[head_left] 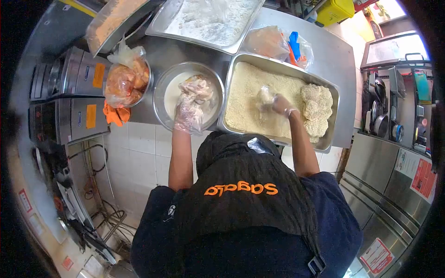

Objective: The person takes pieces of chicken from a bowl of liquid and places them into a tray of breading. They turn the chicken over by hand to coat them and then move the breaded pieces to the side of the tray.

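Observation:
My left hand (188, 113), in a clear plastic glove, reaches into a steel bowl (156, 92) of milky white liquid (171, 95). Its fingers are closed on a pale piece of raw chicken (198, 88), partly wet with the liquid. My right hand (282, 105), also gloved, is low over the breadcrumbs (248, 85) in a deep steel tray (228, 99). Motion smears its fingers, and a whitish blur shows at their tips; I cannot tell whether they hold anything. Crumb-coated pieces (317, 104) are grouped at the tray's right end, beside that hand.
Behind stands a tray of white flour (208, 21). Left of the bowl, a plastic bag of orange-red marinated meat (125, 83) sits in another bowl, with an orange cloth (116, 114) below. Plastic bags (266, 41) and a blue item (294, 45) lie behind the crumb tray.

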The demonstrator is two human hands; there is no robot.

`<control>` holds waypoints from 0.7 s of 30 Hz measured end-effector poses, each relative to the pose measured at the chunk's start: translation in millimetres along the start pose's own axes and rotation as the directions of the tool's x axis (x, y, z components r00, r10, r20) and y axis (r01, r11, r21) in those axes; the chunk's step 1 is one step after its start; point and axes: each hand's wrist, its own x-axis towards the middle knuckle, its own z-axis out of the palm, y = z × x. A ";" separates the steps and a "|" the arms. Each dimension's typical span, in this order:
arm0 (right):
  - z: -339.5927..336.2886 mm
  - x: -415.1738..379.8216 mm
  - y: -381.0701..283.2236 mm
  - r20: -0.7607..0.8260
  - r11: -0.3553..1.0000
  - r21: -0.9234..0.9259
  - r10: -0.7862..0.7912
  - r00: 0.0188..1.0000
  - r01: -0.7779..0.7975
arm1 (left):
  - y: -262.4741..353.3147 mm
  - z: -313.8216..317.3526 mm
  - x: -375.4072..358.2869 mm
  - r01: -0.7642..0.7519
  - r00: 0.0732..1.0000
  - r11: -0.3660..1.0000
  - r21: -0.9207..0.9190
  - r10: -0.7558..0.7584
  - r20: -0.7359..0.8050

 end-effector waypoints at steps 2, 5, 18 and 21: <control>-25.6 -17.2 -41.5 -0.068 0.999 -0.023 -0.043 0.997 0.042 | 14.4 19.2 -5.4 0.077 0.994 0.967 -0.242 -0.093 -0.054; -23.0 -14.2 -41.9 -0.444 0.944 -0.315 -0.056 0.894 -0.097 | 10.9 21.8 -4.3 0.148 0.979 0.857 -0.493 -0.199 -0.053; 56.4 -22.9 30.8 0.247 0.787 0.568 0.118 0.962 -0.242 | -10.1 8.6 -1.6 -0.029 0.980 0.912 0.409 0.106 -0.166; 70.1 13.2 -4.8 0.263 0.885 0.379 0.178 0.948 -0.271 | 24.5 47.5 -0.4 0.106 0.907 0.857 -0.504 -0.291 -0.304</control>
